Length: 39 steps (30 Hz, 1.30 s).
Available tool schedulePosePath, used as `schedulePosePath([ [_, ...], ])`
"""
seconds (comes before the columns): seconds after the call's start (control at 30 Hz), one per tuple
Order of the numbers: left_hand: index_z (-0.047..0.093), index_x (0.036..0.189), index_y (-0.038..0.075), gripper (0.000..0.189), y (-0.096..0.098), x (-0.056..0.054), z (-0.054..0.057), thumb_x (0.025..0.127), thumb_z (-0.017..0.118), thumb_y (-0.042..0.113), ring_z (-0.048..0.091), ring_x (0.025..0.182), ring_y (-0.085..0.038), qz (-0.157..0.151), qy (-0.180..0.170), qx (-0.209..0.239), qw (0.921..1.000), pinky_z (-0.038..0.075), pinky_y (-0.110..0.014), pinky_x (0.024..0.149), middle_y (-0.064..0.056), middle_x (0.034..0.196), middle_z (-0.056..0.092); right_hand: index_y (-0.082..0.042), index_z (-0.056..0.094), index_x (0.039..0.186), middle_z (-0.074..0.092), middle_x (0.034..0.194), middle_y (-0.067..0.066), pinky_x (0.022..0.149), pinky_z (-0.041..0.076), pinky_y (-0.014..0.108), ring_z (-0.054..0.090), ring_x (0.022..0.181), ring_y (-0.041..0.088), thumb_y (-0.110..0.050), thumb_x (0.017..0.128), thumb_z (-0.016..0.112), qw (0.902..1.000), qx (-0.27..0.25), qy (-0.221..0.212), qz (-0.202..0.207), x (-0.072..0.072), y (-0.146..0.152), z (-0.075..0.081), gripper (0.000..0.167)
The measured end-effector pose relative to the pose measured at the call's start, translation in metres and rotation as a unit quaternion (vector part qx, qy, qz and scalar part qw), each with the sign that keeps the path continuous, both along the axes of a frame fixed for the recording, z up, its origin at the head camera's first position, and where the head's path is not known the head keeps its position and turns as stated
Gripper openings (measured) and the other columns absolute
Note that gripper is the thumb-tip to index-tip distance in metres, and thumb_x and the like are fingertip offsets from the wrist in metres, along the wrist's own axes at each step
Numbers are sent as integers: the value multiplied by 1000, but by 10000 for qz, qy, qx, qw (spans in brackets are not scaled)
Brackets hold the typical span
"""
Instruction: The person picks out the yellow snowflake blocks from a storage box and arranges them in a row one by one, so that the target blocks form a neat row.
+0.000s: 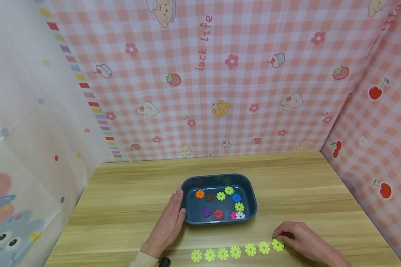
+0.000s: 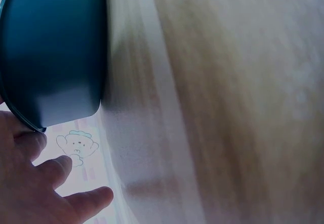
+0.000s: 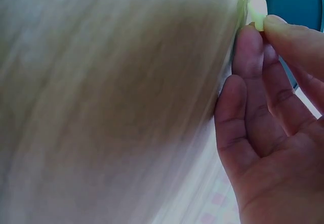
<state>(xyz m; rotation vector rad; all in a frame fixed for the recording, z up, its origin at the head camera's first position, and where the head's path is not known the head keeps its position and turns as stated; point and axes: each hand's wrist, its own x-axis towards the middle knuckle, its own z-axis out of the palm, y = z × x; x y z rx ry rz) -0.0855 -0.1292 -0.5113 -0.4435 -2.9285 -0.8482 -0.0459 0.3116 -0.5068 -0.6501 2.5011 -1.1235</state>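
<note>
Yellow-green and notched round its rim, the end disc [image 1: 278, 245] is pinched in the grip of the right hand [image 1: 302, 237], thumb and fingertip closing on its edge; whether it lies fully flat cannot be told. It sits at the right end of a row of six matching discs [image 1: 222, 254], just beside its neighbour. Since only the edge is held, the likeliest fault is a slip: the disc could flip or skid as the fingers part. A sideways drag might also knock the next disc out of line, and the row already slants toward the far side at its right end, with uneven gaps.

Farther left, the left hand [image 1: 168, 220] lies with fingers extended against the left wall of the dark blue tray [image 1: 218, 224]. A harder push there could slide the tray right across the worktop [image 1: 127, 207] and jostle the loose discs inside, where a white disc [image 1: 240, 215] partly covers a pink disc [image 1: 233, 215].

No brand or label can be read on the tray or discs. On the far checked cloth [image 1: 240, 89], "luck life" runs upward in red letters; a cut-off "life" shows at the upper right.
</note>
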Motion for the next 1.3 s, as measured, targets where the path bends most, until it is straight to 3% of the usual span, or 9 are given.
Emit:
schedulePosePath([
  [0.77, 26, 163, 1, 58, 0, 0, 1, 112, 42, 24, 24, 155, -37, 16, -38, -29, 10000, 30, -61, 119, -14, 171, 22, -20, 75, 104, 69, 97, -18, 76, 56, 21, 57, 83, 0, -13, 98, 71, 9998, 161, 90, -2, 3, 2, -3, 9],
  [0.97, 26, 163, 1, 58, 1, 0, 1, 112, 42, 23, 25, 154, -39, -1, -11, 3, 10000, 30, -62, 119, -15, 170, 22, -19, 75, 105, 71, 98, -9, 76, 56, 21, 57, 84, -1, -19, 100, 70, 9999, 69, 149, 14, 3, 2, -3, 6],
  [1.3, 26, 163, 1, 58, 1, 0, 0, 113, 41, 24, 24, 155, -37, 37, -77, -2, 10000, 30, -62, 119, -15, 171, 22, -20, 72, 111, 68, 109, -6, 81, 57, 23, 60, 90, 4, -22, 101, 69, 9998, -11, 61, -188, -2, -2, 15, 11],
])
